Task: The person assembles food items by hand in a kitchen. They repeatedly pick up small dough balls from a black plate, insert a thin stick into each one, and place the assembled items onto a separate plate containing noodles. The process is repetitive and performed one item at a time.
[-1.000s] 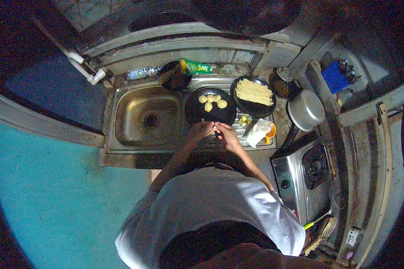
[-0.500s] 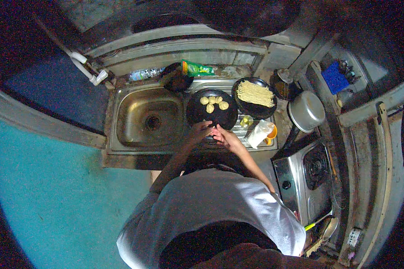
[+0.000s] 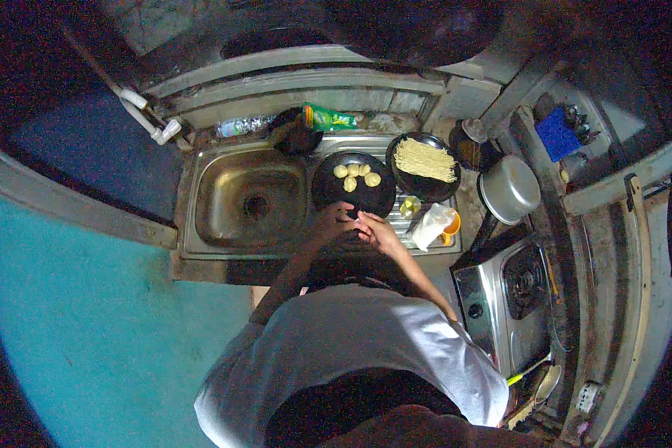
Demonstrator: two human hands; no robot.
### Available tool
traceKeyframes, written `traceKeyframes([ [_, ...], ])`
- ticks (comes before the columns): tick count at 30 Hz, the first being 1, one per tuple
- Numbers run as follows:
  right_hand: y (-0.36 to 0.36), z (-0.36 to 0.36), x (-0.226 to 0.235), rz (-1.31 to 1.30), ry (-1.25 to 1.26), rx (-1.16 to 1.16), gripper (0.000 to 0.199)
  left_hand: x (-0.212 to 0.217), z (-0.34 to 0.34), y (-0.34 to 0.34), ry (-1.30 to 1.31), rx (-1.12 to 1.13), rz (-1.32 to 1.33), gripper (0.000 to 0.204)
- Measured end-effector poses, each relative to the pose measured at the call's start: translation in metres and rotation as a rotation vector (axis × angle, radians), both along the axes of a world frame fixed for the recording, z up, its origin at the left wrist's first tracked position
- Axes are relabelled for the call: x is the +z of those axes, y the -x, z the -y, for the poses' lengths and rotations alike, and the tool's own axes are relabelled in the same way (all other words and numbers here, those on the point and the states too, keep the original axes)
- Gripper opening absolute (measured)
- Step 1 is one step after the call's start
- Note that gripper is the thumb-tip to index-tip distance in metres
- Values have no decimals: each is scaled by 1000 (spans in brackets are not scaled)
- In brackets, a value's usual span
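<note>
My left hand (image 3: pixel 333 223) and my right hand (image 3: pixel 378 232) meet fingertip to fingertip over the near edge of a round black plate (image 3: pixel 328 200). Both have bent, closed fingers; anything between them is too small and dim to make out. Several pale round dough balls (image 3: pixel 350 183) sit in a cluster on the far half of that plate. To the right, a second black plate (image 3: pixel 418 188) carries a flat heap of pale yellow noodle-like strands (image 3: pixel 424 159). A small glass of yellowish liquid (image 3: pixel 410 206) stands just right of my right hand.
A steel sink basin (image 3: pixel 224 201) lies left of the plates. On the drainboard's right are a clear bag of white powder (image 3: pixel 431 226) and an orange cup (image 3: pixel 453 224). Beyond stand a metal pot (image 3: pixel 510 190) and a gas stove (image 3: pixel 500 299). A green packet (image 3: pixel 330 117) lies behind.
My fingers have shifted slightly against each other, and the pinkish patch seen between them is less visible. The dough balls and plates stay in place.
</note>
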State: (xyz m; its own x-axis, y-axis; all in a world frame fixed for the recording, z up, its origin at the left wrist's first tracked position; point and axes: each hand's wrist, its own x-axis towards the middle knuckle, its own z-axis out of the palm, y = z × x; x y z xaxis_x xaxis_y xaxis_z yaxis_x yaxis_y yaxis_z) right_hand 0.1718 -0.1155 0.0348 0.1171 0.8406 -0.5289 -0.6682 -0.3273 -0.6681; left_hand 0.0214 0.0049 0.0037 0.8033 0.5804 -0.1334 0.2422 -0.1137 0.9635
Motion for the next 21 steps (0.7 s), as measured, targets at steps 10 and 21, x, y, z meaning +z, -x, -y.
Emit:
traceKeyframes([
  [10, -6, 0, -10, -132, -50, -133, 17, 16, 9, -5, 342, 45, 110, 35],
  [21, -1, 0, -4, -9, -142, -25, 49, -22, -1, 2, 310, 56, 186, 36],
])
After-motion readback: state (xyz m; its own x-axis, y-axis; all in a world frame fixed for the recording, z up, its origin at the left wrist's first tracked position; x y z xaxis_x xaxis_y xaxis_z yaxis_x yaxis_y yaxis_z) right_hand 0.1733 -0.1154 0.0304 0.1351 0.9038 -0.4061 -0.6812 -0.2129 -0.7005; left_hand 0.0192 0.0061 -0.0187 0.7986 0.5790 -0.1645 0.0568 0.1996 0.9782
